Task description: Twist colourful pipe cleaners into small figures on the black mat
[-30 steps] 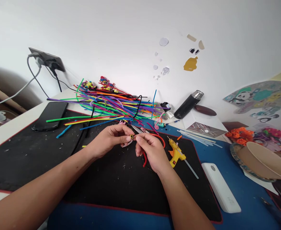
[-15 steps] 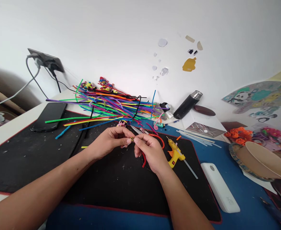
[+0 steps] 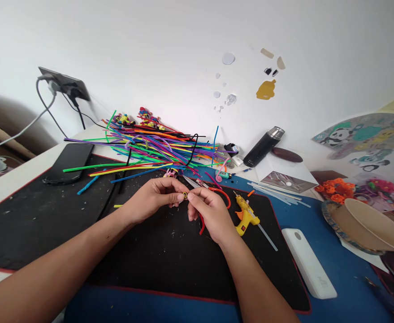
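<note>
A small yellowish coil, which looks like curled pipe cleaner, sits between my two hands above the black mat. My left hand pinches it between thumb and forefinger from the left. From the right, the thumb and forefinger of my right hand close on its other side. Just beyond my fingers lie red-handled scissors, partly hidden by my right hand. A small pink and dark figure rests past my left fingers. Beside my right hand is a yellow glue gun with a clear glue stick in it.
A heap of colourful pipe cleaners spreads along the wall. A black phone lies at left. Clear glue sticks, a black flask, a white power bank and a bowl are at right.
My hands hold nearly the same position, with the small coil turned only slightly between the fingertips. Everything else on the table stays put.
</note>
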`<act>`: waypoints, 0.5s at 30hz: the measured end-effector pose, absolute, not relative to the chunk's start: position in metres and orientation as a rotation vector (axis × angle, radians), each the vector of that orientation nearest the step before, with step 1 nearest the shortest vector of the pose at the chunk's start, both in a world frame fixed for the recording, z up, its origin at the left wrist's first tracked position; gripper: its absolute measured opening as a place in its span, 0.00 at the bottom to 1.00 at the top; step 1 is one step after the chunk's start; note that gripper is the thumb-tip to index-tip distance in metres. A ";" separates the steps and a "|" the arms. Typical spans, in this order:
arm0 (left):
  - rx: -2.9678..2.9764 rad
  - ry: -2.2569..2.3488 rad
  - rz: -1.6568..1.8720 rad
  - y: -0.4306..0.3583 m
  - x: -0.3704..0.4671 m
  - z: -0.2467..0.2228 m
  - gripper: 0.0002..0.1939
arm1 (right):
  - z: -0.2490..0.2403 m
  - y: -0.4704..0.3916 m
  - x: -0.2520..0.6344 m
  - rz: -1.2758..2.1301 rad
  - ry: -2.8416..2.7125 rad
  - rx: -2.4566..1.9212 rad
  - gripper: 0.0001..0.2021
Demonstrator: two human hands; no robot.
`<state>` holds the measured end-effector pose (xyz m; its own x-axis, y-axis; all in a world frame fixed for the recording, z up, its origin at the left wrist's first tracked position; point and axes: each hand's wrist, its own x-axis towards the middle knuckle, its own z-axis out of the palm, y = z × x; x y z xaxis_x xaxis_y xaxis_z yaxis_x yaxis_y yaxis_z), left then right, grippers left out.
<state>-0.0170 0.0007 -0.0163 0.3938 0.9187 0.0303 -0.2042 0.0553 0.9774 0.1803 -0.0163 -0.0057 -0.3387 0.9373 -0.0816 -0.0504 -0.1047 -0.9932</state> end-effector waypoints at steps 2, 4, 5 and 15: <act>1.207 0.762 0.994 0.001 -0.017 -0.017 0.12 | -0.005 -0.016 0.180 1.563 -1.350 -1.045 0.16; 1.202 0.757 0.994 0.001 -0.018 -0.017 0.13 | -0.006 -0.016 0.180 1.564 -1.345 -1.046 0.16; 1.200 0.754 0.993 0.001 -0.018 -0.017 0.13 | -0.006 -0.016 0.180 1.564 -1.343 -1.046 0.16; 1.181 0.752 1.013 0.002 -0.018 -0.017 0.14 | -0.010 -0.015 0.180 1.534 -1.337 -1.068 0.17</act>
